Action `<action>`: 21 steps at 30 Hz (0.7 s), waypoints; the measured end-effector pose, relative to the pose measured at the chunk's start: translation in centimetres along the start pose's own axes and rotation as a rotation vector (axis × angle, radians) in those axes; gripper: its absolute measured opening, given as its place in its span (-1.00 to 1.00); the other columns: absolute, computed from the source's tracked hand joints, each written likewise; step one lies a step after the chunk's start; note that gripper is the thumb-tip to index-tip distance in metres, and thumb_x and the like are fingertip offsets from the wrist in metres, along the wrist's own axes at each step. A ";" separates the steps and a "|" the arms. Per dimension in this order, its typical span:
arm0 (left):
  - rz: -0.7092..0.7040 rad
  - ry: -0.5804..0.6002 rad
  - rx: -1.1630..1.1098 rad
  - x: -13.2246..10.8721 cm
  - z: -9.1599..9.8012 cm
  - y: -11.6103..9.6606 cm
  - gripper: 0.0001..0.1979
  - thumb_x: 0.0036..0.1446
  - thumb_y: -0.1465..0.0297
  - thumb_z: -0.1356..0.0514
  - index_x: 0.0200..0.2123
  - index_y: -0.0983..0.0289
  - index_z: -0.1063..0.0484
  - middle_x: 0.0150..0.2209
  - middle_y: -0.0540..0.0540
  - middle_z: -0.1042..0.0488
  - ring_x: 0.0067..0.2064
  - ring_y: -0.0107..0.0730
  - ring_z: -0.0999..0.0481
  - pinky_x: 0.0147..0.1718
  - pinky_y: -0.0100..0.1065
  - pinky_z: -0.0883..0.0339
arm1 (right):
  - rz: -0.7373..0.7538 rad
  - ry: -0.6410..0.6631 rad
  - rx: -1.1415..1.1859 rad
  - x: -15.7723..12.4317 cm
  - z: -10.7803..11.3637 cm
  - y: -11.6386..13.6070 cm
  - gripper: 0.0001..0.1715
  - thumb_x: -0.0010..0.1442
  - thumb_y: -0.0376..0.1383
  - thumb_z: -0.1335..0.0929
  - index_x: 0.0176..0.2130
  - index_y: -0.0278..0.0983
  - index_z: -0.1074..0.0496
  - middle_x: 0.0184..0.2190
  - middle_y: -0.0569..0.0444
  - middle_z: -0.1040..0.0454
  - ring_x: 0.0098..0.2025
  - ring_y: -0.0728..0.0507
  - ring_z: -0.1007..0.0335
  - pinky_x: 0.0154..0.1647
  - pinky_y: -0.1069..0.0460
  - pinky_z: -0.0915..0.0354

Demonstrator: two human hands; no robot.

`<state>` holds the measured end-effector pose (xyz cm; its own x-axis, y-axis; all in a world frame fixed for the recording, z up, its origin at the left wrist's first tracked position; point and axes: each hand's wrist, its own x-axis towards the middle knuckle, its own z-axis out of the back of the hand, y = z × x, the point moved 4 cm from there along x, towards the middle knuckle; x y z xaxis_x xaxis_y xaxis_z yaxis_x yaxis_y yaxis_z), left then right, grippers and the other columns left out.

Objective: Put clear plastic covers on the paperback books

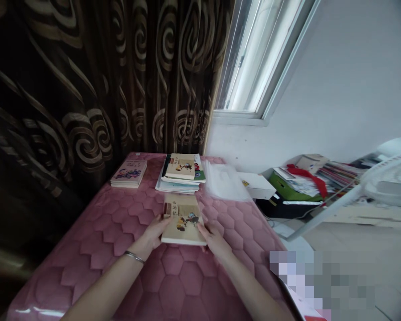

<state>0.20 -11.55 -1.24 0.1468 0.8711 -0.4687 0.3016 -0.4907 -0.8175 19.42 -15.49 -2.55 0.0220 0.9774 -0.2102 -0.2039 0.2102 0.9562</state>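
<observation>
A cream-covered book [183, 229] with small cartoon figures is held between my two hands over the pink padded table cover [180, 272]. My left hand [156, 229] grips its left edge, thumb on the cover. On the right edge, my right hand [215, 238] has its thumb on top and fingers partly hidden underneath. Just beyond is a stack of books and booklets [177, 185], topped by a similar cream book [180, 166]. To the far left lies a small pile of pinkish books [129, 173].
Clear plastic sleeves or bags [225, 180] lie right of the stack, beside a white box [259, 185]. A dark patterned curtain [137, 76] hangs behind the table. At the right stand a white fan [387, 178] and a green bin [292, 185] holding papers.
</observation>
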 end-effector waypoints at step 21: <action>-0.569 -0.355 0.435 -1.3 12.1 -10.1 -0.67 0.04 0.27 -0.21 -0.13 0.29 -0.43 -0.11 0.19 -0.55 -0.02 -0.11 -0.47 0.01 -0.21 -0.29 | 0.234 -0.003 -0.038 4.1 -11.2 10.7 -0.55 0.22 0.03 -0.15 -0.07 -0.20 -0.26 -0.56 0.17 -0.44 -0.77 0.02 -0.24 -0.84 0.16 -0.10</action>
<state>-14.43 -8.02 3.55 -0.2499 0.9674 0.0403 -0.1648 -0.0014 -0.9863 6.38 -9.51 4.59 -0.0274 0.9995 0.0167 -0.2401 -0.0228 0.9705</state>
